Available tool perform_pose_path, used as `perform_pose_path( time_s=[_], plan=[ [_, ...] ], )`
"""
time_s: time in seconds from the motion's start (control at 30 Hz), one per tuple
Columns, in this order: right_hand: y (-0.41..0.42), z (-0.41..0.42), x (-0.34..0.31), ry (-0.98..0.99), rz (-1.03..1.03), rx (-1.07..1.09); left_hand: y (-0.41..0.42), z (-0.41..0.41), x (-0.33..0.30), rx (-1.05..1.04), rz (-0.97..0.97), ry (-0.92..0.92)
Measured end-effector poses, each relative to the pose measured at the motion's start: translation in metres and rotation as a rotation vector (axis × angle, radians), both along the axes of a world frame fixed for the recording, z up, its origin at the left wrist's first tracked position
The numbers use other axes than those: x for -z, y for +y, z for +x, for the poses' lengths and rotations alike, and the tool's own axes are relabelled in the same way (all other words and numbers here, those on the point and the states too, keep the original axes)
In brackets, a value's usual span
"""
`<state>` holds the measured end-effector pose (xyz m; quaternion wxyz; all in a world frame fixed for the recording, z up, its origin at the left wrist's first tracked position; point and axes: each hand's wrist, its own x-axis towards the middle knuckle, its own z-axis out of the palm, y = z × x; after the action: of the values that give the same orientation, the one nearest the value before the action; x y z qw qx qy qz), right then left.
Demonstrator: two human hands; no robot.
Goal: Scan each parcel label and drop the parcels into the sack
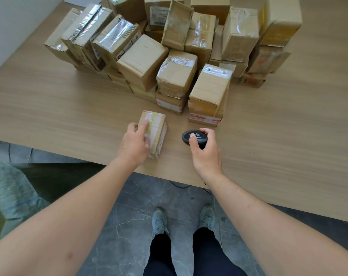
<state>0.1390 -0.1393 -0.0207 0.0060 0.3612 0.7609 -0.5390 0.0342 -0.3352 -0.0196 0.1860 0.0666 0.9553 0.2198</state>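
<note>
My left hand [136, 143] has its grip curled over a small parcel [155, 132] standing near the front edge of the worktop [59, 108], index finger laid along its taped top, while my right hand [204, 150] is wrapped around the black scanner [191, 137] just beside it, thumb on top. No label faces me that I can read, so the scan could miss unless I turn the box. The sack [12, 194] gapes low to my left, and a loose hold could drop the parcel short of it.
</note>
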Motion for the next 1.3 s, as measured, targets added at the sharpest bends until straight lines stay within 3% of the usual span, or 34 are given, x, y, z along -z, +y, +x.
perform_pose_path(
  time_s=[0.13,0.23,0.63,1.03,1.3],
  plan=[
    [-0.009,-0.002,0.001,0.01,0.005,-0.041,-0.007,0.0,-0.008,-0.031,-0.227,-0.026],
    [-0.013,-0.003,0.002,0.006,0.015,-0.074,-0.011,-0.001,-0.009,-0.003,-0.27,-0.048],
    [-0.02,-0.013,-0.003,0.077,-0.014,-0.163,-0.056,-0.024,0.004,-0.17,0.26,-0.166],
    [-0.029,-0.024,-0.017,0.213,0.012,-0.343,-0.073,-0.034,0.019,-0.064,0.354,-0.343],
    [-0.032,-0.03,-0.033,0.177,0.198,-0.509,-0.076,-0.038,0.018,-0.033,0.346,-0.339]
  ],
)
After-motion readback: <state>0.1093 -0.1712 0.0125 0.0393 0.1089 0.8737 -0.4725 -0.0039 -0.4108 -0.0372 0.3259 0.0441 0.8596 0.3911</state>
